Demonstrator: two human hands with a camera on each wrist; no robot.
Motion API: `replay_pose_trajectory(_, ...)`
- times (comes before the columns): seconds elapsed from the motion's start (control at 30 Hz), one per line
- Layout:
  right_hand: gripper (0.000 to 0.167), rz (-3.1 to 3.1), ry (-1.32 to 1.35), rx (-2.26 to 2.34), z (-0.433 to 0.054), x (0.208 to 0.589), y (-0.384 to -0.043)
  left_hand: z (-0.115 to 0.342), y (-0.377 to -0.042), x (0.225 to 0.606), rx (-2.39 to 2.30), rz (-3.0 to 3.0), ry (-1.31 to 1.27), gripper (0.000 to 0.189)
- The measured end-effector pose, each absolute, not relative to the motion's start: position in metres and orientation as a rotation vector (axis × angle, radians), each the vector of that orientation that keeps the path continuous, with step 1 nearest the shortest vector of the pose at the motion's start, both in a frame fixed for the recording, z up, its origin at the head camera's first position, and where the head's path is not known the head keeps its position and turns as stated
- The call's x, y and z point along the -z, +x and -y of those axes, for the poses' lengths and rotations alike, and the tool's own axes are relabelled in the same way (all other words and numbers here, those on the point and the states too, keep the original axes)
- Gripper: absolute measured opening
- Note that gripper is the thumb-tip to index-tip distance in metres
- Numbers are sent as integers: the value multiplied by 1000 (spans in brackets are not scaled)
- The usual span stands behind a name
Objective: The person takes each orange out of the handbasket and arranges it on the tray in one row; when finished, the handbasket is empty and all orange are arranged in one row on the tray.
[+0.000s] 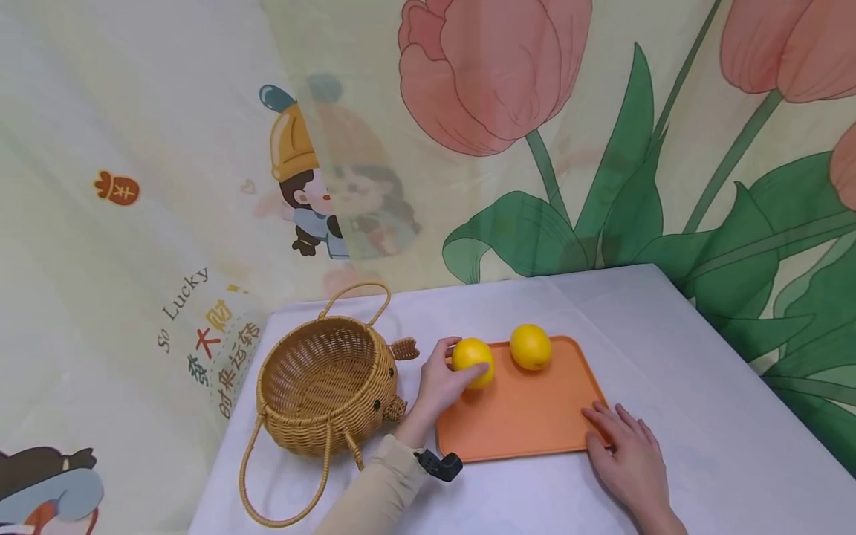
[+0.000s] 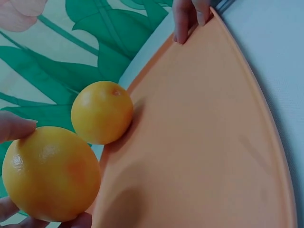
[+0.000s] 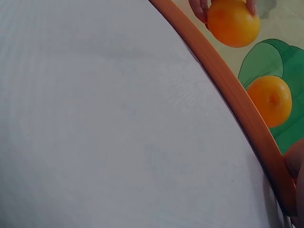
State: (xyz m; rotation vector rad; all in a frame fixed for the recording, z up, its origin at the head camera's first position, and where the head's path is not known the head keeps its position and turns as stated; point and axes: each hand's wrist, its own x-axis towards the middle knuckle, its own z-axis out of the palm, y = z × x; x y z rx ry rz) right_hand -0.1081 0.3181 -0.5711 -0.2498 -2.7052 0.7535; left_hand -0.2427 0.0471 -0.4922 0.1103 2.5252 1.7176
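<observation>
My left hand (image 1: 443,379) grips a round yellow citrus fruit (image 1: 473,362), thumb on one side and fingers on the other. The fruit appears raised over the back left part of an orange tray (image 1: 521,416); its shadow falls on the tray in the left wrist view. A second yellow citrus fruit (image 1: 531,347) sits at the tray's back edge, to the right of the held one. At the tray's front right corner rests my right hand (image 1: 628,457), its fingers loosely extended and touching the rim. In the right wrist view, part of that hand (image 3: 297,161) shows beside the tray rim (image 3: 237,107).
Left of the tray stands a woven wicker basket (image 1: 324,386) with looped handles, its opening tilted toward the camera. A white cloth (image 1: 508,498) covers the table. Printed curtains (image 1: 374,44) with tulips and cartoon figures hang behind and to the left.
</observation>
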Motion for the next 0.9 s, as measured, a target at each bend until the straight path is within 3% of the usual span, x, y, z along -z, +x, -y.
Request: replay_pose_trajectory(0.9,37,2714,-299,-764,-315,571,-110,-58,-263,514,-1751,-2511,44,73)
